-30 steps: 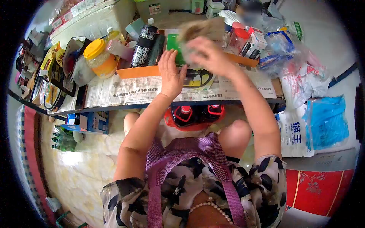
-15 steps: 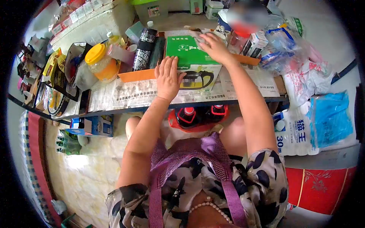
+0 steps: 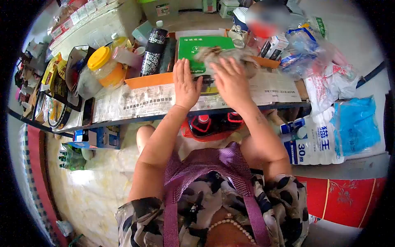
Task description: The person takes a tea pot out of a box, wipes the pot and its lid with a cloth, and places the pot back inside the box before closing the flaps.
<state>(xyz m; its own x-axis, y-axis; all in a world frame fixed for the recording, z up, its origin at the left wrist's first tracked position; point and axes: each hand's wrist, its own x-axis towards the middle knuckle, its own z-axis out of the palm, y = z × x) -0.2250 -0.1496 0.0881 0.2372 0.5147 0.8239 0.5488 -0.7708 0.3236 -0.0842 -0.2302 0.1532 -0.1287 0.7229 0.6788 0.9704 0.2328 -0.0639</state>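
A green box (image 3: 190, 46) with a picture of a glass pot on its near side sits on the newspaper-covered table. My left hand (image 3: 187, 84) lies flat against its near left edge, fingers straight and side by side. Under the fingers of my right hand (image 3: 231, 80) is a crumpled greyish cloth (image 3: 248, 60), pressed on the box's top and blurred by motion. The cloth hides the box's right part. Left of the box, a black patterned bottle (image 3: 154, 53) leans in an orange-edged tray (image 3: 150, 81).
A yellow-lidded jar (image 3: 103, 68) and a pink cup (image 3: 126, 58) stand to the left. Plastic bags (image 3: 304, 53) and a small white carton (image 3: 275, 46) crowd the right. Dark bottles in red wrap (image 3: 203, 125) stand beneath the table edge (image 3: 164, 114).
My right hand has come toward me from the box's far right corner, bringing the cloth over the box's top. My left hand has shifted slightly right along the near edge.
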